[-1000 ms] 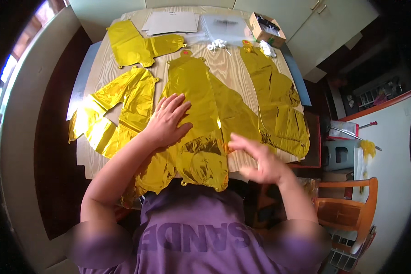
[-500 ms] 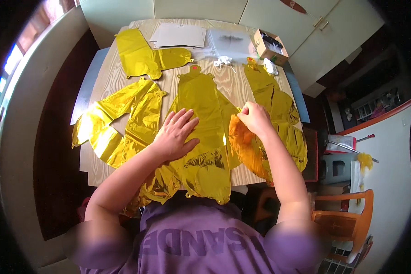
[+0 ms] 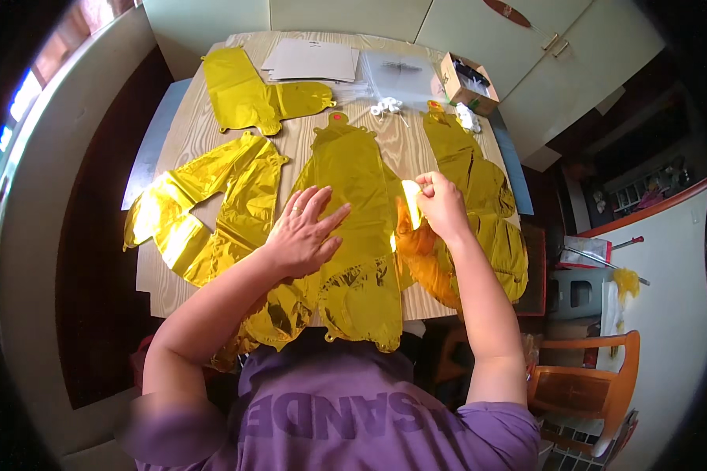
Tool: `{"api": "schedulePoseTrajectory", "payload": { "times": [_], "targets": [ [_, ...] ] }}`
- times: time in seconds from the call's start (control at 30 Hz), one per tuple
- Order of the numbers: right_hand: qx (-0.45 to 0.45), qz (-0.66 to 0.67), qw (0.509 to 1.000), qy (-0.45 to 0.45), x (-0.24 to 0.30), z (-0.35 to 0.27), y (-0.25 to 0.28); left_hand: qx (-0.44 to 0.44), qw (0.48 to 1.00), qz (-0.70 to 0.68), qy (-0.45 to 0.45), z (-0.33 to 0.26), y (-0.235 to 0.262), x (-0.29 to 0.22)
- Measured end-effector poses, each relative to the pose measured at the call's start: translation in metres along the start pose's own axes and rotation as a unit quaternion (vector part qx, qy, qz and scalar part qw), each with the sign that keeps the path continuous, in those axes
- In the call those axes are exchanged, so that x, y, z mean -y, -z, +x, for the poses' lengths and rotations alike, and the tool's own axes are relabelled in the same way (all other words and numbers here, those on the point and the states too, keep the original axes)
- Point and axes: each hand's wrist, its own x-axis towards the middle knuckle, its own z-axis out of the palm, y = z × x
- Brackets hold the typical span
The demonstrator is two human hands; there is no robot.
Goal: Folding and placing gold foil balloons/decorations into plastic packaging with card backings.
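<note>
Several deflated gold foil balloons lie flat on a pale wooden table. My left hand [image 3: 302,235] rests with fingers spread on the middle foil balloon [image 3: 349,188], which has a red spot on its top tab. Right of it, my right hand [image 3: 443,206] pinches a raised, brightly shining edge of gold foil; crumpled foil with an orange sheen [image 3: 428,263] hangs below. Which balloon that edge belongs to is hard to tell. Another foil balloon [image 3: 243,200] lies left of my left hand, and a further one [image 3: 479,180] lies right of my right hand.
At the table's far left lies another gold foil balloon [image 3: 243,90]. Along the back are grey-white sheets [image 3: 310,60], clear plastic bags [image 3: 401,77], white string [image 3: 386,106] and a cardboard box [image 3: 467,82] holding dark things. A wooden chair [image 3: 589,385] stands at the lower right.
My right hand has shifted slightly right with the pinched foil, whose edge now stands up and catches bright light. The left hand stays in place with its fingers spread wider.
</note>
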Motion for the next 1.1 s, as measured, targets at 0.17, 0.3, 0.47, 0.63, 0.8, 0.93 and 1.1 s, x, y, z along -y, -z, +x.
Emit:
{"api": "schedulePoseTrajectory", "payload": {
  "times": [0.17,0.3,0.47,0.63,0.8,0.93,1.1],
  "targets": [
    [0.044,0.144,0.988,0.046,0.020,-0.015,-0.016,-0.025,0.999,-0.012,-0.023,0.002,0.001,0.000],
    [0.168,0.381,0.909,0.031,0.025,-0.023,-0.020,-0.066,0.997,-0.023,-0.036,0.000,-0.002,0.002],
    [0.008,0.028,0.978,0.205,-0.022,-0.010,-0.014,-0.072,0.996,-0.031,-0.040,0.003,0.001,-0.001],
    [0.021,-0.165,0.927,0.336,-0.020,-0.017,-0.032,-0.081,0.995,-0.047,-0.035,0.002,0.003,0.000],
    [0.074,-0.206,0.914,0.342,-0.023,-0.016,-0.034,-0.090,0.994,-0.052,-0.040,0.003,0.003,-0.001],
    [0.088,-0.224,0.908,0.344,-0.021,-0.018,-0.032,-0.088,0.994,-0.065,-0.028,0.003,0.002,0.001],
    [0.094,-0.223,0.918,0.314,-0.020,-0.023,-0.027,-0.012,0.991,-0.119,0.061,0.001,0.026,0.003]
  ]
}}
